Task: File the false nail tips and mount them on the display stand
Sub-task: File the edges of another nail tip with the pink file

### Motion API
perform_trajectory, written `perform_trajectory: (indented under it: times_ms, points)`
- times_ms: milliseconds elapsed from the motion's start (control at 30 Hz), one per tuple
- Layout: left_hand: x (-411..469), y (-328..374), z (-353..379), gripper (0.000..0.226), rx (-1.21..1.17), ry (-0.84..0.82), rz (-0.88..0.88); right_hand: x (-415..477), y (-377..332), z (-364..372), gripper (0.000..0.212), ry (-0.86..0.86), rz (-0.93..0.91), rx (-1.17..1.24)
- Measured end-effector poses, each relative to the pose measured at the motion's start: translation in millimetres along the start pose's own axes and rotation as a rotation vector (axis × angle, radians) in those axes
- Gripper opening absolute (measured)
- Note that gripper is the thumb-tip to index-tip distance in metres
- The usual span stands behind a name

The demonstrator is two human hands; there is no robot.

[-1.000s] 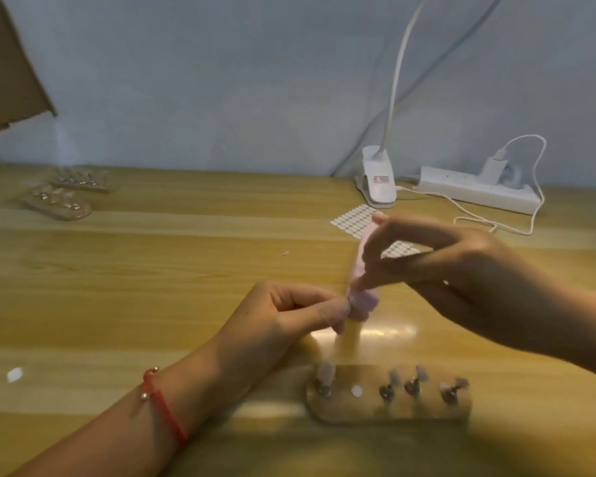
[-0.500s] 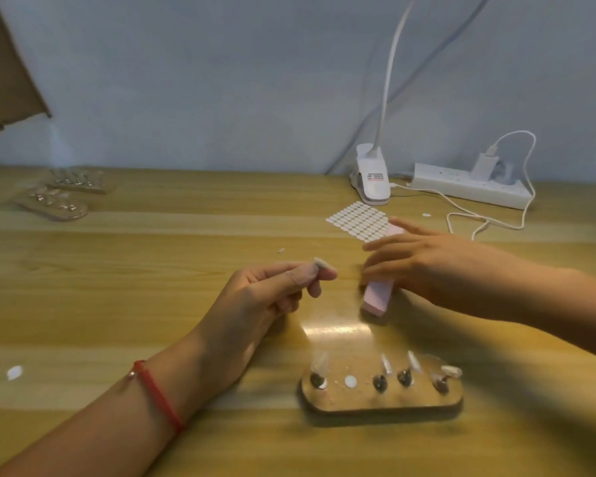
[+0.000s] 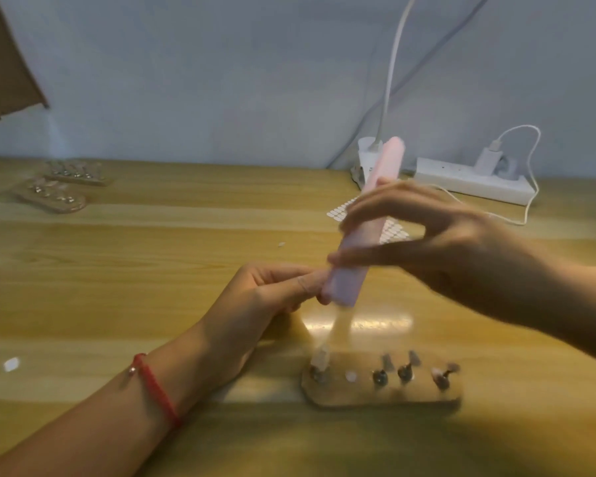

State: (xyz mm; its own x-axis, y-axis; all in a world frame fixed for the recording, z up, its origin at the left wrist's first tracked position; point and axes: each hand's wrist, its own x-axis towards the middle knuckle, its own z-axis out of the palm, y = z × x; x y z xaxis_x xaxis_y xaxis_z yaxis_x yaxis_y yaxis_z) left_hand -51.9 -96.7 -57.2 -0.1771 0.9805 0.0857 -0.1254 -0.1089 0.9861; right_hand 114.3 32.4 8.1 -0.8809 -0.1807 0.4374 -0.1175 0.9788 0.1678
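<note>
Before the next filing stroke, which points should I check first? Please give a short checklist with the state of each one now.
1. The right hand grips the pink file: ok.
2. The left hand pinches at the file's lower end: ok.
3. Edge of the nail tip lies on the file: cannot tell, hidden and blurred.
4. The display stand has one free spot, with a white dot: ok.
5. The stand lies on the table, apart from both hands: ok.

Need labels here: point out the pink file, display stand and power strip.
pink file (image 3: 346, 285), head view, its lower end
display stand (image 3: 420, 395), head view, bare front of base
power strip (image 3: 461, 182), head view, top face
</note>
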Motion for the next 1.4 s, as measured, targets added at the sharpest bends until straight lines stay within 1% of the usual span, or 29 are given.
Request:
perform_trajectory:
  times_ms: [67, 100, 167, 233, 333, 367, 433, 500, 567, 633, 700, 733, 833, 867, 967, 1000, 1067, 1100, 1133, 1200, 1233, 1333, 1400]
  points:
    - [-2, 2, 0, 0.023, -0.049, -0.059, -0.022, 1, -4, 5, 0.039, -0.062, -0.084, 0.067]
    - [-2, 3, 0, 0.021, -0.05, -0.062, -0.027, 2, -3, 2, 0.037, -0.076, -0.089, 0.067]
    - [0, 2, 0, 0.015, -0.004, 0.014, -0.024, 3, 7, -5, 0.033, -0.019, -0.02, -0.007]
    - [1, -1, -1, 0.016, -0.012, 0.061, -0.022, 4, 5, -2, 0.032, -0.002, 0.024, -0.021]
    - [-1, 0, 2, 0.018, -0.069, 0.0, -0.015, 8, -9, 9, 0.031, -0.036, -0.079, 0.089]
    - [-1, 0, 2, 0.018, -0.061, 0.013, -0.018, 8, -6, 7, 0.03, -0.038, -0.074, 0.078]
    - [0, 0, 0, 0.016, -0.006, 0.058, -0.014, 8, 9, -3, 0.03, -0.001, 0.005, 0.017]
    - [-2, 2, 2, 0.014, 0.08, 0.008, 0.015, 7, 13, -4, 0.031, -0.013, 0.071, -0.013]
    - [-4, 4, 4, 0.016, 0.138, -0.042, 0.032, 3, 12, -2, 0.029, -0.025, 0.053, -0.019]
    - [-3, 3, 3, 0.015, 0.127, 0.008, 0.009, 2, 18, -8, 0.027, 0.011, 0.085, -0.034]
    - [0, 1, 1, 0.019, 0.11, 0.047, -0.031, 1, 23, -17, 0.027, 0.08, 0.132, -0.037]
    - [0, 0, 0, 0.021, 0.089, 0.043, -0.03, 0, 18, -15, 0.027, 0.085, 0.122, -0.029]
    - [-2, 1, 2, 0.019, -0.019, -0.026, -0.012, -1, -8, 5, 0.031, -0.002, -0.056, -0.021]
    - [-1, 0, 2, 0.019, -0.015, -0.012, -0.013, 0, -8, 5, 0.033, -0.029, -0.076, -0.031]
    - [0, -3, -1, 0.019, 0.034, 0.097, -0.016, 7, 5, -3, 0.033, -0.002, 0.026, -0.029]
    - [0, -4, -1, 0.019, 0.018, 0.093, -0.01, 8, 4, -1, 0.033, -0.009, 0.013, -0.025]
    - [0, -2, 1, 0.019, -0.035, 0.035, -0.002, 9, -2, 6, 0.035, -0.05, -0.089, -0.012]
    - [1, -2, 1, 0.019, -0.039, 0.031, 0.003, 9, -2, 6, 0.034, -0.066, -0.113, -0.003]
    - [1, -3, 0, 0.021, -0.026, 0.052, 0.007, 10, 1, 4, 0.034, -0.059, -0.084, 0.004]
    - [2, -5, -2, 0.025, 0.009, 0.101, 0.007, 10, 9, -1, 0.031, -0.006, 0.035, 0.027]
    - [2, -5, -2, 0.025, 0.0, 0.092, 0.019, 9, 10, 0, 0.03, 0.001, 0.067, 0.05]
    - [0, -2, 2, 0.015, -0.054, 0.022, 0.04, 6, 0, 9, 0.029, -0.021, 0.05, 0.156]
    - [1, -3, 3, 0.017, -0.055, 0.055, 0.054, 7, 7, 2, 0.029, -0.031, 0.091, 0.132]
